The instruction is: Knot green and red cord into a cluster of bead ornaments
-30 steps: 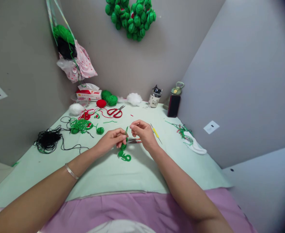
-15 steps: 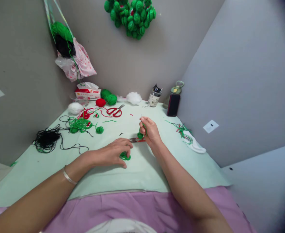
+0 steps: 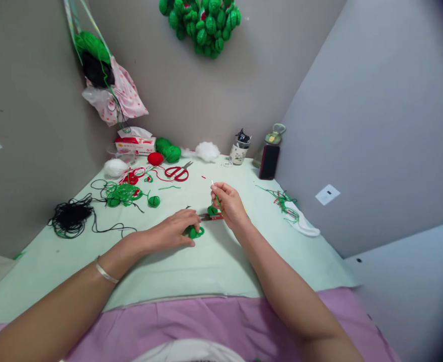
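My right hand is closed in a pinch on a thin needle, whose tip points up from the fingers. Green yarn trails from this hand, and a small green crocheted ball hangs just below it. Behind that ball lies a pair of small red-handled thread snips. My left hand rests low over the table, thumb apart from its curved fingers. Next to its fingertips is a small green crocheted piece, partly covered by the hand.
Red-handled scissors, red yarn and green yarn lie toward the back. Tangled black cord is at left. A phone leans on a bottle; a cup stands nearby. Yarn scraps lie right.
My right hand has shifted slightly left with the needle and the green ball. My left hand has moved a little up and left, showing more of the green crocheted piece.
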`<state>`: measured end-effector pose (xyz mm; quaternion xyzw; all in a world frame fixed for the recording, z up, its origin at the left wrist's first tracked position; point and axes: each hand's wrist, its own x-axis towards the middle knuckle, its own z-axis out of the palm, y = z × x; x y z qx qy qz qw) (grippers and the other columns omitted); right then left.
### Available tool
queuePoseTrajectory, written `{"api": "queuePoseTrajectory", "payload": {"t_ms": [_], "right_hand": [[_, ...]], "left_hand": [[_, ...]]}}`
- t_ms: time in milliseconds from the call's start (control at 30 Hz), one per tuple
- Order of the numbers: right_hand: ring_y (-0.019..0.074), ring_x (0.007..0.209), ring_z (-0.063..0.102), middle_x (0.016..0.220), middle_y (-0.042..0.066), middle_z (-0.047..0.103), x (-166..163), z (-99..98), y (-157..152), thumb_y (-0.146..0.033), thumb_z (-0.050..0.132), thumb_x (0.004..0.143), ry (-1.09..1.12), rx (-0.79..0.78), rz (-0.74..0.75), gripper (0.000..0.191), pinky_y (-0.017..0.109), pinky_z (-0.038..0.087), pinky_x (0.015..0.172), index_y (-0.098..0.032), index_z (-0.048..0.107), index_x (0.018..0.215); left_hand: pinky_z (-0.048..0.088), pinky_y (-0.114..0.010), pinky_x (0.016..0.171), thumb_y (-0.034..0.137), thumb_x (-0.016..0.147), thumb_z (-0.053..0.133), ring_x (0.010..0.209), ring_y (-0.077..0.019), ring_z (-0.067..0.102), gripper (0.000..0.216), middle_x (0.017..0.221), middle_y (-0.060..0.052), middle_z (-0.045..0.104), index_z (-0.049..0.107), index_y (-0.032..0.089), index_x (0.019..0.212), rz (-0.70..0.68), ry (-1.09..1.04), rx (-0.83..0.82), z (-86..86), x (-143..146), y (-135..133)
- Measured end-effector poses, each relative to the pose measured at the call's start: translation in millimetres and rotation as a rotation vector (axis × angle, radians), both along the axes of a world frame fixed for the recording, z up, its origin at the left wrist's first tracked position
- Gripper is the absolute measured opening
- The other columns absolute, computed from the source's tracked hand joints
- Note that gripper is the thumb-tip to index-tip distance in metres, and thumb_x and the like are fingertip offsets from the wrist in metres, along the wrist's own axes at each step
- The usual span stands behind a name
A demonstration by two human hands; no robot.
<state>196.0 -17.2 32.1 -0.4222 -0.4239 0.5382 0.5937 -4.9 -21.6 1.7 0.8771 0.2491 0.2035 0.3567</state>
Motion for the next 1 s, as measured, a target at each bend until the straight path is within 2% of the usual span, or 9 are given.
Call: {"api": "queuePoseTrajectory", "payload": {"t_ms": [100, 167, 367, 433, 533, 600, 700, 900, 1000], "right_hand": [[0.0047, 0.044, 0.038, 0.06, -0.006, 0.054, -1.3, 0.1, -1.3, -0.039, 0.076, 0.068, -0.012, -0.016, 0.02, 0.029, 0.021, 0.025, 0.044, -0.018, 0.058, 0.08], [0.0047, 0.045, 0.038, 0.06, -0.006, 0.055, -2.2, 0.1, -2.0, -0.039, 0.076, 0.068, -0.021, -0.009, 0.028, 0.03, 0.021, 0.027, 0.045, -0.018, 0.059, 0.079], [0.0049, 0.044, 0.039, 0.058, -0.005, 0.057, -4.0, -1.3, -2.3, -0.039, 0.08, 0.065, -0.05, 0.005, 0.073, 0.032, 0.02, 0.028, 0.044, -0.017, 0.059, 0.077], [0.0049, 0.044, 0.041, 0.058, -0.005, 0.058, -4.5, -2.3, -3.0, -0.04, 0.08, 0.066, -0.084, -0.001, 0.101, 0.032, 0.02, 0.027, 0.043, -0.017, 0.061, 0.079], [0.0046, 0.045, 0.043, 0.061, -0.006, 0.06, -6.4, -4.2, -5.3, -0.04, 0.079, 0.069, -0.121, -0.007, 0.19, 0.036, 0.02, 0.029, 0.044, -0.017, 0.068, 0.094], [0.0045, 0.046, 0.045, 0.063, -0.005, 0.061, -8.8, -5.4, -7.3, -0.041, 0.08, 0.069, -0.132, -0.022, 0.257, 0.042, 0.019, 0.032, 0.046, -0.017, 0.07, 0.102], [0.0048, 0.048, 0.048, 0.063, -0.005, 0.061, -12.3, -6.4, -9.5, -0.041, 0.081, 0.067, -0.154, -0.047, 0.301, 0.041, 0.02, 0.035, 0.048, -0.017, 0.071, 0.099], [0.0037, 0.044, 0.043, 0.059, -0.005, 0.058, -11.5, -4.0, -9.2, -0.04, 0.082, 0.066, -0.101, -0.067, 0.263, 0.032, 0.018, 0.03, 0.044, -0.016, 0.067, 0.081], [0.0038, 0.044, 0.043, 0.058, -0.005, 0.058, -9.7, -3.4, -8.7, -0.039, 0.081, 0.067, -0.107, -0.052, 0.236, 0.03, 0.018, 0.027, 0.042, -0.016, 0.067, 0.08]], "left_hand": [[0.04, -0.038, 0.098, 0.016, 0.08, 0.062, 0.113, -0.0267, 0.054, 0.013, 0.108, -0.008, 0.066, 0.066, 0.023, 0.09, 0.047, -0.034, 0.044, -5.6, 4.0, 1.5], [0.04, -0.037, 0.097, 0.019, 0.083, 0.061, 0.109, -0.0257, 0.056, 0.007, 0.103, -0.007, 0.067, 0.067, 0.023, 0.083, 0.083, -0.095, -0.008, -2.8, 5.3, 2.5], [0.046, -0.03, 0.083, 0.038, 0.084, 0.068, 0.083, -0.0177, 0.061, 0.019, 0.085, -0.001, 0.063, 0.063, 0.02, 0.083, 0.393, -0.499, -0.496, 19.3, -1.1, 5.6], [0.047, -0.029, 0.083, 0.04, 0.081, 0.072, 0.081, -0.0158, 0.061, 0.023, 0.085, 0.0, 0.061, 0.062, 0.019, 0.084, 0.419, -0.625, -0.629, 23.0, -2.8, 6.2], [0.049, -0.027, 0.08, 0.039, 0.079, 0.074, 0.078, -0.0135, 0.062, 0.026, 0.082, 0.001, 0.06, 0.06, 0.019, 0.085, 0.391, -0.715, -0.747, 24.8, -2.6, 5.3], [0.049, -0.025, 0.078, 0.039, 0.081, 0.074, 0.076, -0.012, 0.062, 0.026, 0.081, 0.001, 0.06, 0.059, 0.018, 0.086, 0.366, -0.725, -0.77, 25.0, -1.4, 4.1], [0.05, -0.025, 0.078, 0.039, 0.082, 0.073, 0.075, -0.0113, 0.062, 0.026, 0.08, 0.001, 0.06, 0.059, 0.017, 0.086, 0.333, -0.711, -0.769, 25.2, 0.1, 2.9], [0.052, -0.027, 0.074, 0.037, 0.079, 0.076, 0.069, -0.0108, 0.06, 0.026, 0.079, 0.003, 0.057, 0.061, 0.017, 0.085, 0.348, -0.72, -0.721, 24.5, 0.3, 3.3], [0.052, -0.027, 0.073, 0.036, 0.078, 0.076, 0.069, -0.0107, 0.059, 0.025, 0.079, 0.003, 0.057, 0.062, 0.018, 0.087, 0.366, -0.696, -0.721, 23.5, 0.2, 3.9]]}}
